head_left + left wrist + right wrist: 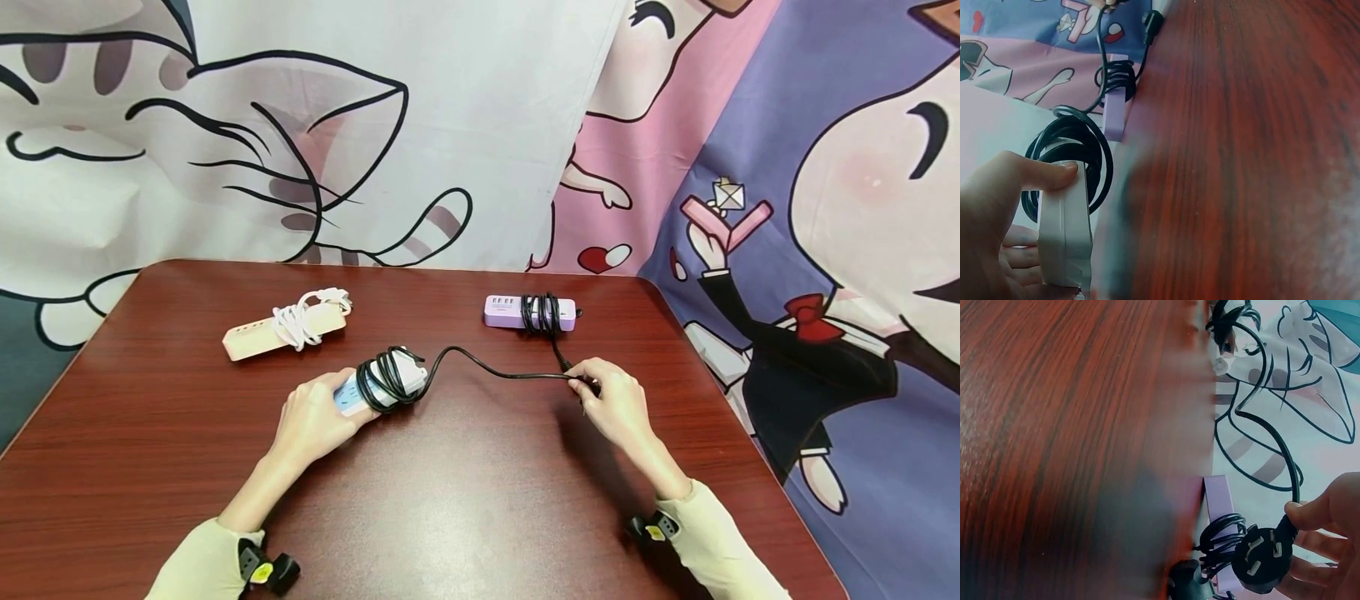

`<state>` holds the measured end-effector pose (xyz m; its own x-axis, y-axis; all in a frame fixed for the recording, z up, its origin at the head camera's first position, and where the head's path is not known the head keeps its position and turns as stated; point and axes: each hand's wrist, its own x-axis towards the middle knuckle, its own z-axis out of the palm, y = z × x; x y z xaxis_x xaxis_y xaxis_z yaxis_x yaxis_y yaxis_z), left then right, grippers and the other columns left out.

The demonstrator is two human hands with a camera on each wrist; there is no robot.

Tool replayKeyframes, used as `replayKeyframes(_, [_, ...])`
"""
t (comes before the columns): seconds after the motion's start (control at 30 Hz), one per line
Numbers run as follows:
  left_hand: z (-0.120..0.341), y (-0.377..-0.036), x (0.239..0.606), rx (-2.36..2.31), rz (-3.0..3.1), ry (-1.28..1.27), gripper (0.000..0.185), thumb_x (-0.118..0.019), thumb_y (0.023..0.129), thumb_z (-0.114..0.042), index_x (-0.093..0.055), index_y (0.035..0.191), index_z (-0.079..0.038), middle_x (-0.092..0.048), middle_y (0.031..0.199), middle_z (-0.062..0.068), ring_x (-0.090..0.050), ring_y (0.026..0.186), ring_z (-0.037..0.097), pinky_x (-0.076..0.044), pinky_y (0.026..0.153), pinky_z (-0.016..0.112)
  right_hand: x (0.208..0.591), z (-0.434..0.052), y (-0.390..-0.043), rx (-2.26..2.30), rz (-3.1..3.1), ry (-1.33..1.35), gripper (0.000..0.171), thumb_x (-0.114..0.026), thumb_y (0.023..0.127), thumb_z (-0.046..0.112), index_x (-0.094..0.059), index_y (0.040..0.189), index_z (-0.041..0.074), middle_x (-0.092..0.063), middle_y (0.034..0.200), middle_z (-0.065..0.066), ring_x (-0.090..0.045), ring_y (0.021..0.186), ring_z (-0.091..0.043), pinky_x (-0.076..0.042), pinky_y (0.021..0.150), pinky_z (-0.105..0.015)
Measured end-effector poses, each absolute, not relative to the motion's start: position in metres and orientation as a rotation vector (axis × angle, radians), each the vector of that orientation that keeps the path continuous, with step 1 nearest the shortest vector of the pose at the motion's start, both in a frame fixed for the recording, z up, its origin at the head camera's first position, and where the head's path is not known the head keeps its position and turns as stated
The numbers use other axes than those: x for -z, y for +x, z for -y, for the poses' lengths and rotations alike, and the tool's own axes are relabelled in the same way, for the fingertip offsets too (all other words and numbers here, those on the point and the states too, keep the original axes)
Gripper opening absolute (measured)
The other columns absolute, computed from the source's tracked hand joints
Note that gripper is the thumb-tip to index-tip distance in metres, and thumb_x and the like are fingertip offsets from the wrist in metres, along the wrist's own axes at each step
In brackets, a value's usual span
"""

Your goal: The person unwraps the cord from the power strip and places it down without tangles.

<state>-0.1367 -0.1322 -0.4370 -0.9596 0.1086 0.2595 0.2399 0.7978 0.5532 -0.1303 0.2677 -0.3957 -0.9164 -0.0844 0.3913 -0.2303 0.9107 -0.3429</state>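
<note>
My left hand [318, 412] grips a blue-and-white power strip [350, 397] above the table. Its thumb [1054, 175] presses on the strip's white side in the left wrist view. Loops of black cord [386, 379] wrap the strip's far end. One length of cord runs rightward to my right hand [617, 404], whose thumb and fingers pinch it beside the plug. In the right wrist view this black plug [1263, 562] faces the camera with its metal pins. Just beyond the right hand, a purple power strip [504, 311] wound with black cord lies on the table.
A cream power strip [251, 338] bound with white cord [297, 325] lies at the back left of the brown wooden table [450, 517]. The purple strip's own plug [1188, 581] hangs near the right hand. Cartoon-printed cloth [487, 125] stands behind the table and along its right side.
</note>
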Motion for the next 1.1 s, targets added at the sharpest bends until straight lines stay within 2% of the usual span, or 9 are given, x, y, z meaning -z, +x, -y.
replayKeyframes(0.2, [0.132, -0.137, 0.437, 0.902, 2.774, -0.274, 0.057, -0.082, 0.068, -0.035, -0.066, 0.115, -0.007, -0.070, 0.101, 0.014, -0.062, 0.077, 0.027, -0.044, 0.062, 0.042, 0.399, -0.268, -0.131, -0.491, 2.713, 0.314, 0.012, -0.074, 0.081, 0.013, -0.072, 0.087, 0.023, -0.071, 0.088, 0.006, -0.066, 0.090, -0.018, -0.049, 0.069, -0.044])
replayKeyframes(0.53, [0.132, -0.135, 0.439, 0.903, 2.716, -0.303, 0.059, -0.082, 0.067, -0.035, -0.067, 0.115, -0.004, -0.071, 0.103, 0.015, -0.064, 0.079, 0.029, -0.046, 0.063, 0.045, 0.407, -0.269, -0.130, -0.355, 2.674, 0.485, 0.021, -0.075, 0.073, 0.001, -0.072, 0.082, 0.020, -0.069, 0.083, 0.006, -0.063, 0.081, -0.018, -0.050, 0.059, -0.040])
replayKeyframes(0.77, [0.132, -0.135, 0.440, 0.896, 2.693, -0.335, 0.054, -0.084, 0.065, -0.034, -0.067, 0.109, -0.008, -0.070, 0.093, 0.010, -0.061, 0.074, 0.024, -0.043, 0.061, 0.039, 0.414, -0.272, -0.129, -0.297, 2.615, 0.620, 0.022, -0.077, 0.071, 0.001, -0.070, 0.080, 0.020, -0.067, 0.082, 0.008, -0.061, 0.080, -0.013, -0.050, 0.056, -0.036])
replayKeyframes(0.9, [0.132, -0.135, 0.440, 0.897, 2.697, -0.332, 0.055, -0.084, 0.065, -0.034, -0.067, 0.110, -0.008, -0.071, 0.094, 0.010, -0.061, 0.075, 0.024, -0.044, 0.061, 0.040, 0.417, -0.275, -0.129, -0.291, 2.596, 0.683, 0.024, -0.078, 0.069, -0.001, -0.069, 0.080, 0.019, -0.067, 0.083, 0.008, -0.061, 0.083, -0.014, -0.052, 0.061, -0.036])
replayKeyframes(1.1, [0.133, -0.134, 0.439, 0.892, 2.720, -0.307, 0.059, -0.083, 0.066, -0.036, -0.067, 0.114, -0.005, -0.071, 0.101, 0.014, -0.063, 0.077, 0.028, -0.045, 0.062, 0.044, 0.424, -0.279, -0.127, -0.266, 2.581, 0.731, 0.022, -0.079, 0.069, -0.001, -0.068, 0.078, 0.017, -0.067, 0.081, 0.006, -0.067, 0.089, -0.020, -0.052, 0.087, -0.044])
